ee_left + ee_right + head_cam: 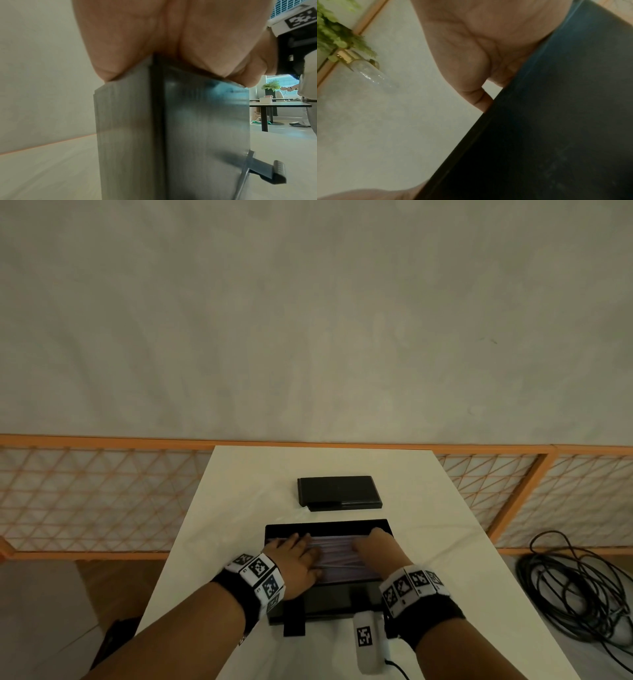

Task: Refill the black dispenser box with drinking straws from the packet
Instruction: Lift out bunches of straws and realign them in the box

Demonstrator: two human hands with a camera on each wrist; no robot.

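The black dispenser box [327, 524] stands open on the white table [445, 559], near its front. A layer of pale purple straws [337, 554] lies across its inside. My left hand [298, 559] lies flat on the straws' left end with its fingers straight. Over the straws' right end my right hand [376, 544] reaches into the box, fingertips hidden. The left wrist view shows the left hand [154, 33] resting on the box [197, 121]. The right wrist view shows the right hand [479, 40] against the box's [556, 121] rim.
The box's black lid [339, 491] lies flat farther back on the table. A black lever tab [294, 619] juts from the box's front. A white tagged device [368, 642] sits near the front edge. Black cables [575, 587] coil on the floor at right, before an orange lattice fence [102, 498].
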